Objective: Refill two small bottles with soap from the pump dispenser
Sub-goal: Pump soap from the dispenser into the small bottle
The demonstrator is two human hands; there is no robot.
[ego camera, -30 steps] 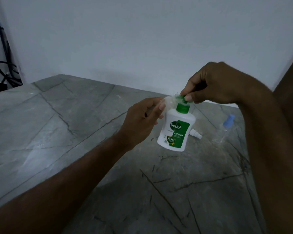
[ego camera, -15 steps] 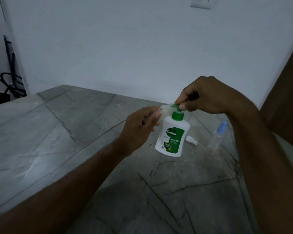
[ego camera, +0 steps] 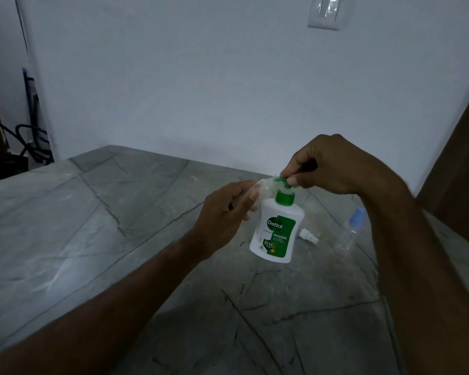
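A white pump dispenser with a green label and green pump head stands on the grey stone table. My right hand sits on top of the pump head, fingers curled and pinching it. My left hand grips a small clear bottle and holds its mouth against the pump's nozzle. A second small clear bottle with a blue cap stands to the right, partly behind my right forearm. A small white cap lies on the table behind the dispenser.
A white wall rises directly behind the table, with a light switch high up. Dark cables hang at the far left beyond the table's edge. A brown panel borders the right side.
The view has tilted upward, so hands and dispenser sit lower in frame. Both hands keep the same hold, with the small bottle still at the nozzle.
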